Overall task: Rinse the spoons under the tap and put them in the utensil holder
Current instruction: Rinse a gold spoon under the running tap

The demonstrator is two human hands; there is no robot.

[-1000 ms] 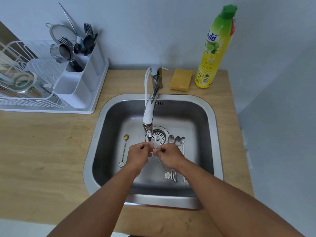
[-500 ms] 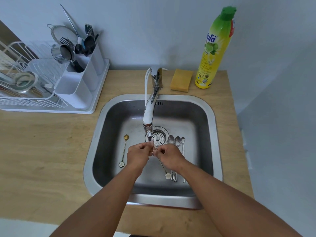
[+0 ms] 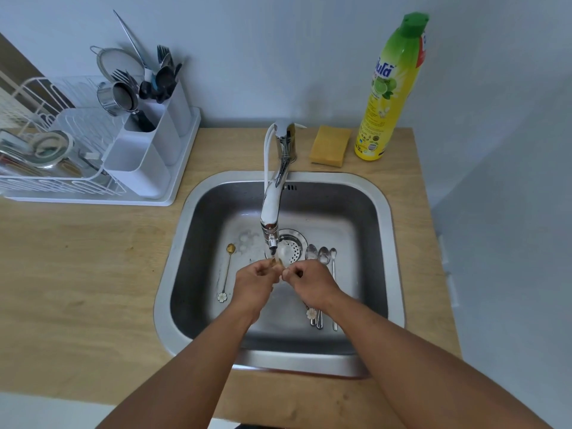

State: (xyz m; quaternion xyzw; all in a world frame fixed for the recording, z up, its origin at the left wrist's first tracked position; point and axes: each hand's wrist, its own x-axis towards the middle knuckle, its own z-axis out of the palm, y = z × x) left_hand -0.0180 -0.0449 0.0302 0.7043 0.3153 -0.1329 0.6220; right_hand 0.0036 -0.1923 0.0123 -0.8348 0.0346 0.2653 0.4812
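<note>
Grip: left hand [image 3: 254, 281] and right hand [image 3: 306, 281], fingers of both curled and pinched together on one small gold spoon [image 3: 276, 262], held directly beneath the tap [image 3: 272, 209] spout so the running water strikes its bowl; its handle with a flower end [image 3: 311, 313] shows below the right wrist. Sink [image 3: 391, 212]: steel; drain strainer [image 3: 291, 246] just behind the hands. Awaiting rinse, judged: three silver spoons [image 3: 322, 258] lying side by side right of the hands; one gold flower-ended spoon [image 3: 227, 272] lying apart on the left. Destination: white utensil holder [image 3: 148, 144], on the drying rack [image 3: 46, 168] at the worktop [image 3: 77, 274] left rear, already holding forks and dark utensils. Also: sponge [image 3: 330, 146], dish soap bottle [image 3: 390, 88] behind the sink.
</note>
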